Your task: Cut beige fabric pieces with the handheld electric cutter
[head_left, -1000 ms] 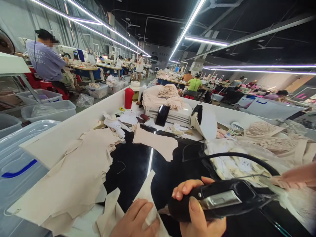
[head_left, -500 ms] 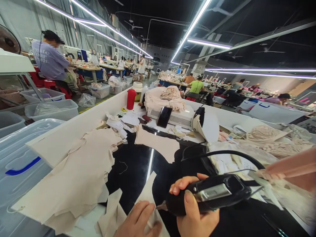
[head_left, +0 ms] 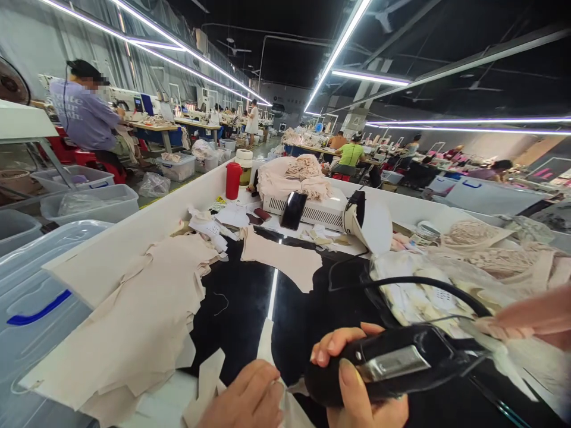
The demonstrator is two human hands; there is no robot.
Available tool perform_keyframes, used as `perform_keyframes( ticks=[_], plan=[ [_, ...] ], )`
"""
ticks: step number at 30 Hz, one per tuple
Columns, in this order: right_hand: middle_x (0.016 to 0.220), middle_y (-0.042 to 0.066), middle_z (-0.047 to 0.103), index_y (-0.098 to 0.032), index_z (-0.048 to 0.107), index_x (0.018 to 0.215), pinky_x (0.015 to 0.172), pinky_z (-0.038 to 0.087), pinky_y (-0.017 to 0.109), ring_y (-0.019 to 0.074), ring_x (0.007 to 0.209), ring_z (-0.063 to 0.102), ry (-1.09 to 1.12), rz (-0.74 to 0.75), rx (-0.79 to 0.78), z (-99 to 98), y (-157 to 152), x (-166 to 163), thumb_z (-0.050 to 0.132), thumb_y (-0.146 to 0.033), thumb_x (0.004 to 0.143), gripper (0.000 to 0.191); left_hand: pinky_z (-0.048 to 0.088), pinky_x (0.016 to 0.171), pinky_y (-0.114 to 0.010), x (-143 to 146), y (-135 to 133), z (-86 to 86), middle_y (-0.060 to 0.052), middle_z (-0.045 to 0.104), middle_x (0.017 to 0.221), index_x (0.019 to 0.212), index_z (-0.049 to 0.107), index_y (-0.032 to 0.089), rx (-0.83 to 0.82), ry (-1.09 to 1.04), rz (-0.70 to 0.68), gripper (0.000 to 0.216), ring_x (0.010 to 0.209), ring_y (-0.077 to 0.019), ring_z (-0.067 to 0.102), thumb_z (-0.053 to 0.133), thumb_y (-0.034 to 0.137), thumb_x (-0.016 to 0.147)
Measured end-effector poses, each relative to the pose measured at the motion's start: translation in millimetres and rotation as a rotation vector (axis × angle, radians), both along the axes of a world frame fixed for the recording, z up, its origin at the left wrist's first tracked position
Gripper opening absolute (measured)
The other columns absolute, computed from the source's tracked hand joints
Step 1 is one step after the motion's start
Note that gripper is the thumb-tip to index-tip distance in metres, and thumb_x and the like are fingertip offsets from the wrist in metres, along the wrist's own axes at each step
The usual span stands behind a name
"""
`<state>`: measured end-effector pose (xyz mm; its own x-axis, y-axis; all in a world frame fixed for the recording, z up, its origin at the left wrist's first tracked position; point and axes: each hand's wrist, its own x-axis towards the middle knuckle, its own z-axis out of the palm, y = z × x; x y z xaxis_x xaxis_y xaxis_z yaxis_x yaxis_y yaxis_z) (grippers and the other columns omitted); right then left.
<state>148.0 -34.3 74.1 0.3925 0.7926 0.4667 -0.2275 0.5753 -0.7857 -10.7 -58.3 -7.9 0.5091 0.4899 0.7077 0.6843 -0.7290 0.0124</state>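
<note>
My right hand is closed around a black corded hand tool with a metal plate on its side; the tool's tip points left toward a strip of beige fabric. My left hand rests curled on that fabric at the bottom edge, pinching it against the black table top. The tool's black cable arcs away to the right. A pale blurred sleeve or arm shows at the right edge.
A stack of beige cut pieces lies left, another piece in the middle. Behind stand a red bottle, a phone leaning on a white box, and lace piles. Clear bins sit left. Other people work at far tables.
The fabric strip under my left hand looks narrower and more bunched. My left fingers have curled more. The tool has shifted slightly right; the view wobbled.
</note>
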Motion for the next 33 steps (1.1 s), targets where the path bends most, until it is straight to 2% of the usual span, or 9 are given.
perform_keyframes(
  ticks=[5, 8, 11, 15, 20, 22, 24, 27, 33],
  plan=[
    [0.08, -0.002, 0.067, -0.027, 0.06, 0.122, 0.059, 0.059, 0.031, 0.0156, 0.062, 0.065, -0.049, -0.025, 0.031, -2.8, 1.6, 2.3, 0.076, -0.028, 0.096, 0.031, 0.063, 0.089, -0.026, -9.9, 18.3, 14.4, -0.006, 0.07, 0.097, 0.103, 0.065, 0.012, -0.087, 0.05, -0.073, 0.031, 0.094, -0.0174, 0.073, 0.035, 0.007, 0.109],
    [0.078, -0.002, 0.067, -0.026, 0.06, 0.122, 0.056, 0.06, 0.032, 0.0163, 0.06, 0.065, -0.068, -0.037, 0.054, -4.1, 3.7, 5.0, 0.076, -0.028, 0.096, 0.031, 0.062, 0.091, -0.023, -16.9, 18.4, 15.5, -0.007, 0.071, 0.103, 0.11, 0.065, 0.012, -0.147, 0.028, -0.105, 0.03, 0.098, -0.0162, 0.073, 0.035, 0.008, 0.11],
    [0.078, -0.001, 0.067, -0.025, 0.06, 0.122, 0.055, 0.06, 0.032, 0.0166, 0.06, 0.066, -0.067, -0.044, 0.059, -4.1, 4.4, 5.7, 0.076, -0.027, 0.095, 0.031, 0.06, 0.094, -0.024, -21.2, 17.6, 15.6, -0.007, 0.072, 0.105, 0.113, 0.065, 0.012, -0.124, 0.041, -0.104, 0.028, 0.1, -0.0164, 0.073, 0.038, 0.009, 0.111],
    [0.078, -0.001, 0.068, -0.025, 0.06, 0.122, 0.055, 0.06, 0.031, 0.0165, 0.061, 0.066, -0.055, -0.02, 0.066, -3.8, 3.7, 4.4, 0.076, -0.025, 0.095, 0.032, 0.06, 0.094, -0.025, -20.7, 16.7, 11.6, -0.007, 0.07, 0.106, 0.111, 0.066, 0.014, -0.099, 0.078, -0.1, 0.018, 0.101, -0.0179, 0.072, 0.049, 0.021, 0.112],
    [0.078, -0.001, 0.067, -0.025, 0.061, 0.122, 0.056, 0.06, 0.031, 0.0163, 0.061, 0.065, -0.036, -0.026, 0.037, -3.7, 2.5, 4.5, 0.078, -0.026, 0.094, 0.033, 0.061, 0.094, -0.033, -18.5, 13.5, -0.1, -0.01, 0.068, 0.111, 0.12, 0.066, 0.02, -0.02, 0.08, -0.088, 0.036, 0.102, -0.022, 0.07, 0.041, 0.046, 0.115],
    [0.078, 0.0, 0.068, -0.025, 0.062, 0.122, 0.056, 0.06, 0.032, 0.0165, 0.061, 0.065, -0.042, -0.016, 0.043, -3.9, 2.5, 5.6, 0.078, -0.025, 0.093, 0.033, 0.061, 0.095, -0.035, -17.8, 12.2, -4.9, -0.011, 0.069, 0.113, 0.121, 0.066, 0.022, -0.01, 0.09, -0.074, 0.031, 0.104, -0.023, 0.07, 0.044, 0.043, 0.114],
    [0.079, 0.0, 0.068, -0.025, 0.063, 0.122, 0.056, 0.06, 0.032, 0.0167, 0.061, 0.065, -0.041, -0.01, 0.045, -3.8, 2.7, 6.5, 0.078, -0.024, 0.093, 0.033, 0.062, 0.094, -0.038, -16.9, 10.9, -8.8, -0.012, 0.069, 0.115, 0.12, 0.066, 0.023, -0.003, 0.08, -0.06, 0.021, 0.105, -0.0244, 0.071, 0.048, 0.031, 0.112],
    [0.079, -0.001, 0.069, -0.025, 0.062, 0.123, 0.056, 0.061, 0.032, 0.0166, 0.062, 0.065, -0.033, -0.006, 0.042, -2.6, 3.7, 6.6, 0.078, -0.023, 0.093, 0.033, 0.062, 0.094, -0.039, -15.0, 9.0, -12.3, -0.013, 0.07, 0.116, 0.119, 0.066, 0.023, -0.001, 0.063, -0.053, 0.019, 0.107, -0.0251, 0.071, 0.05, 0.021, 0.108],
    [0.078, -0.002, 0.067, -0.026, 0.062, 0.122, 0.058, 0.061, 0.034, 0.0169, 0.063, 0.064, -0.032, -0.005, 0.042, -0.8, 10.2, 3.9, 0.077, -0.023, 0.093, 0.032, 0.06, 0.098, -0.037, -12.8, 6.2, -7.9, -0.011, 0.069, 0.114, 0.117, 0.065, 0.022, -0.007, 0.042, -0.008, 0.012, 0.107, -0.0233, 0.071, 0.059, 0.024, 0.107]
  ],
)
